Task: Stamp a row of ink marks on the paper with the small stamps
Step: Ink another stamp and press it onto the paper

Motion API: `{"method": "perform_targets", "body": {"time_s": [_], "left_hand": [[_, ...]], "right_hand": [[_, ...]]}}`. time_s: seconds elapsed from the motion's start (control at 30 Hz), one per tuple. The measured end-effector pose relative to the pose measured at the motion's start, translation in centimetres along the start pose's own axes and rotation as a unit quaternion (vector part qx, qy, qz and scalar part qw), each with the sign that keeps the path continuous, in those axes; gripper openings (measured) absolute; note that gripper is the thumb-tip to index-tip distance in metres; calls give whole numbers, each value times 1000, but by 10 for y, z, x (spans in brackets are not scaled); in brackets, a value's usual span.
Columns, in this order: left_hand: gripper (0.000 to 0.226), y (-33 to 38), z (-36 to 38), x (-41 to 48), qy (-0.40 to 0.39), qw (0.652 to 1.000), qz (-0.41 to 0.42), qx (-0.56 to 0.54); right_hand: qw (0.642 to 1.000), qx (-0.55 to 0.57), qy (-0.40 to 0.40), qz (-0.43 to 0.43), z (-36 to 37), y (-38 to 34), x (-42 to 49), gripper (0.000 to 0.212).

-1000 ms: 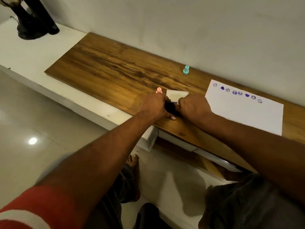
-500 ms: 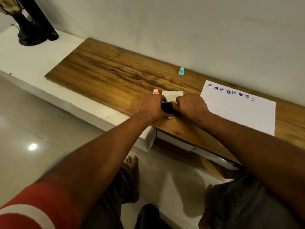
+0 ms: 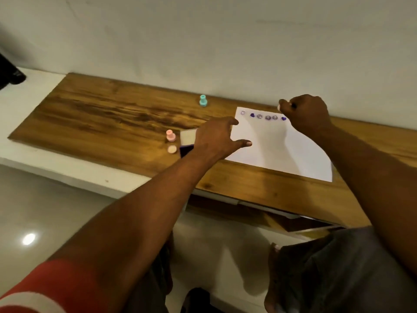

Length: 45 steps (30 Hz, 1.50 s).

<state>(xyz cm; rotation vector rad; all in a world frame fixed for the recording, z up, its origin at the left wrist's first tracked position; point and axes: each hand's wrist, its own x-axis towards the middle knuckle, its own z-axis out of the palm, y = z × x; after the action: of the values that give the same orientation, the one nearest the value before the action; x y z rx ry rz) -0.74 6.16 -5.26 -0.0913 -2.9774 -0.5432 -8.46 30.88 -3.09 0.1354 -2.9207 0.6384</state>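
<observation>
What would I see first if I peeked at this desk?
Probably the white paper on the right side of the wooden desk, with a row of purple ink marks along its far edge. The right hand is bunched up over that row, while the left hand spreads flat on the paper's left edge.

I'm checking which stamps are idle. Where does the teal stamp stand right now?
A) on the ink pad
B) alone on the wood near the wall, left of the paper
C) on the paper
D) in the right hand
B: the teal stamp stands upright on the bare wooden top close to the wall, left of the paper and clear of both hands.
</observation>
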Motion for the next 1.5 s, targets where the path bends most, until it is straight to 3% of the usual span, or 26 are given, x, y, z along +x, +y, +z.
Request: {"method": "perform_targets", "body": {"time_s": [0.23, 0.43, 0.7, 1.37, 1.5], "left_hand": [[84, 79, 59, 34, -15, 996, 89, -23], [82, 88, 98, 50, 0, 996, 88, -33], [75, 100, 125, 50, 54, 991, 111, -48], [66, 93, 133, 48, 69, 988, 138, -21], [68, 93, 136, 48, 71, 988, 135, -31]], "right_hand": [[994, 28, -34, 100, 1, 77, -1, 52], [989, 76, -42, 123, 10, 107, 1, 47], [992, 17, -39, 119, 20, 112, 7, 53], [991, -3, -52, 124, 15, 109, 17, 47], [996, -45, 43, 66, -7, 93, 28, 54]]}}
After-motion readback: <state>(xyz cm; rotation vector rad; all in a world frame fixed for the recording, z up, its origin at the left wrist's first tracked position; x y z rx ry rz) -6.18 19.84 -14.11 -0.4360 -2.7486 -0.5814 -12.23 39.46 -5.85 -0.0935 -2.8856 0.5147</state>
